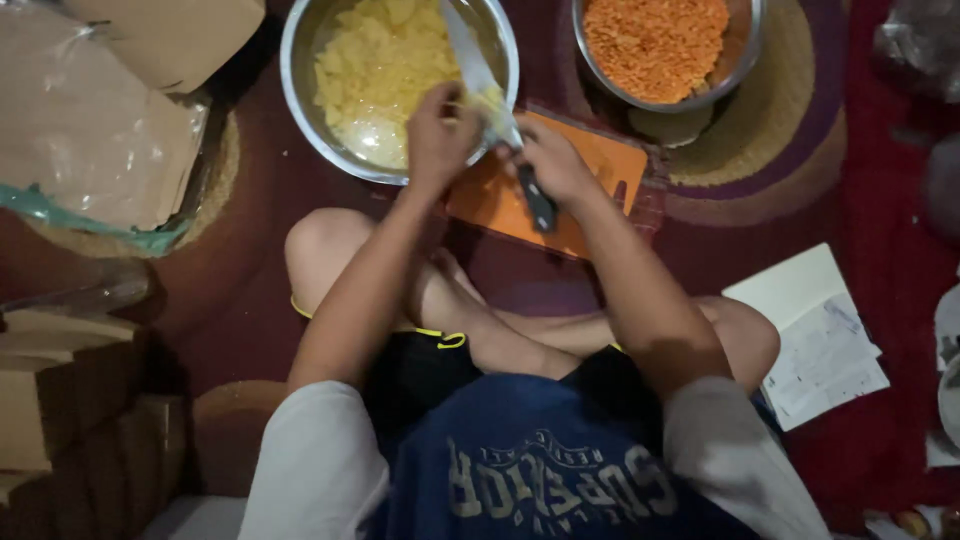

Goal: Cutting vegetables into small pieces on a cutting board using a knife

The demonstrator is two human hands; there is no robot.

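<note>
Knife over bowl rim, both hands close at the blade.
Our right hand [556,160] grips the knife [490,95]; left hand [437,135] pinches a yellow piece [490,100] against the blade, so we judge a slip could nick fingers or drop pieces. Bowl [300,80] at 12 o'clock, board [600,160] beneath, lentil bowl [745,50] at 1, papers [810,330] at 3.

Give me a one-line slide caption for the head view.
Seated cross-legged, right hand holds a knife over a steel bowl of yellow pieces; left hand at the blade.
</note>
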